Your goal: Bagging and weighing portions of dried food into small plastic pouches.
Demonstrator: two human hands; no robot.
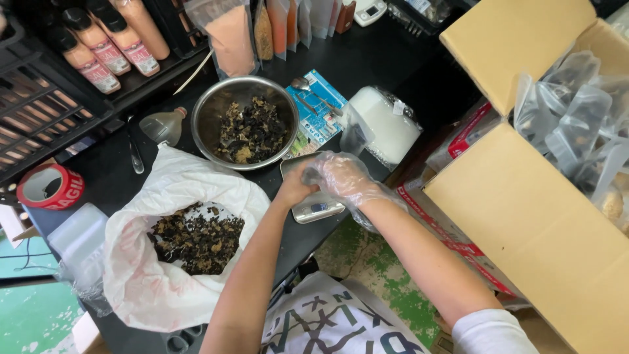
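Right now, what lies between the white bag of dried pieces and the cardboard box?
In the head view, both hands, left and gloved right, meet over a small scale between the white bag and the cardboard box.

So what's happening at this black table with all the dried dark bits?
A person stands over the black table. Their bare left hand and their right hand, in a thin clear plastic glove, meet above a small silver digital scale; the left seems to tug at the glove. A round steel bowl and an open white plastic bag both hold dark dried pieces. An open cardboard box of clear pouches stands at the right.
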